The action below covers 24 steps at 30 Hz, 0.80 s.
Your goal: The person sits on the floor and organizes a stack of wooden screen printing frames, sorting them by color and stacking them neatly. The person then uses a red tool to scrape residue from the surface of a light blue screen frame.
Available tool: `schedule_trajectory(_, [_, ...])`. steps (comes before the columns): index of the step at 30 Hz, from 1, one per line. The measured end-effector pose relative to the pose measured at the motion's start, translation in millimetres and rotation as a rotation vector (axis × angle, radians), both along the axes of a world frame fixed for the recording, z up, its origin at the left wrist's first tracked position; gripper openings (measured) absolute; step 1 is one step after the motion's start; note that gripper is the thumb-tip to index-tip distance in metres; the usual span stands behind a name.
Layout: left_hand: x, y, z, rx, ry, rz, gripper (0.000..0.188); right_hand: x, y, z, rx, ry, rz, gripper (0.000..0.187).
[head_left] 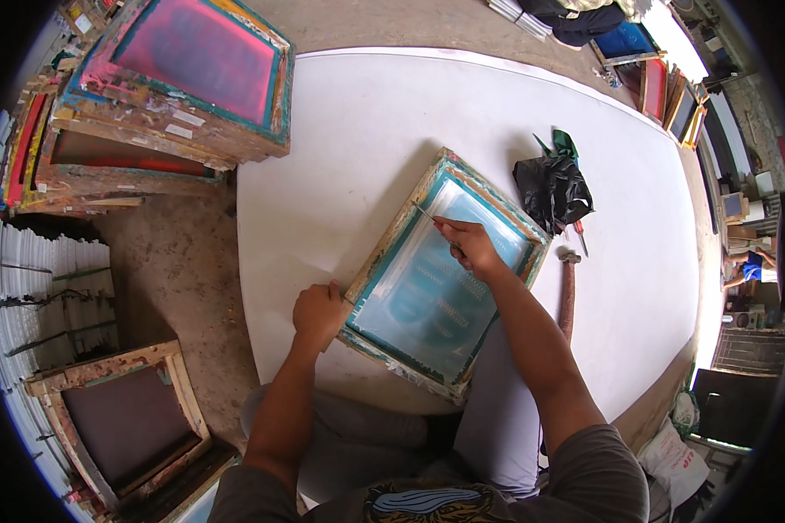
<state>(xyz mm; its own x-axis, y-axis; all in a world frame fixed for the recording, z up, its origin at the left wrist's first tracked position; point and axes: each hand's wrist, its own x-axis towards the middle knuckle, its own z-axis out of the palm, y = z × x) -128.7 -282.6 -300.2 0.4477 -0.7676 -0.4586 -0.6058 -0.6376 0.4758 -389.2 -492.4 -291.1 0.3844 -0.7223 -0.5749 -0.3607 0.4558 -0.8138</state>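
Observation:
A wooden screen-printing frame (395,234) with blue-green mesh lies tilted in front of me, its near end by my legs. My left hand (320,314) grips its lower left edge, the fingers partly hidden behind the wood. Over the mesh, my right hand (473,248) is closed around a thin metal-shafted tool (424,212). Its tip points at the inner side of the left rail; whether it touches is hard to tell. The handle is hidden in my fist, so its exact kind does not show.
Right of the frame lie a hammer (569,292), a red-handled tool (580,237) and a black plastic bag (554,190) on the white tabletop (637,288). More screen frames (196,57) are stacked at the far left, and another frame (131,418) stands lower left. A person (753,268) is far right.

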Motion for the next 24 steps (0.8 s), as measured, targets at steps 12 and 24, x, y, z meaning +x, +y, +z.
schedule_trajectory(12, [0.5,0.4,-6.3,-0.017,-0.004,0.002,0.055,4.1,13.8,17.3,-0.798,0.357,0.179,0.029])
schedule_trajectory(24, [2.2,1.4,-12.6,-0.026,0.0,0.0,0.055,10.1,17.1,36.1,-0.84,0.63,0.268,0.028])
